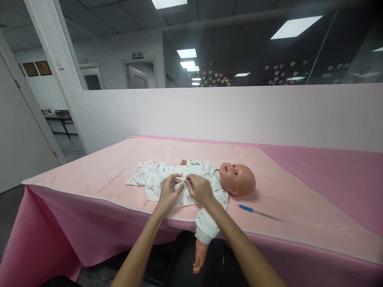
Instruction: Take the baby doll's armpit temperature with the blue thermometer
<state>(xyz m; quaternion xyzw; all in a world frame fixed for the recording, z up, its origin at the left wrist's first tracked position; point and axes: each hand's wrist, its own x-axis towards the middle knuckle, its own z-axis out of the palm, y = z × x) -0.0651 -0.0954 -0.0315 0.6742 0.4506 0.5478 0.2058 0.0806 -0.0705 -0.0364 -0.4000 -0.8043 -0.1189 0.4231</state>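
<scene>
Bare forearms (139,247) foremost; bald doll (243,179) in white clothes (154,185), small print scattered.

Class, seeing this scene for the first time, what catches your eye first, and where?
The doll's bald head, right of centre on the peach cover, probably draws the eye first, its white patterned outfit stretching left. Next come the left hand and right hand, close together at the outfit's front. One doll arm hangs over the near edge, and a slender blue-ended object lies near the head.
</scene>
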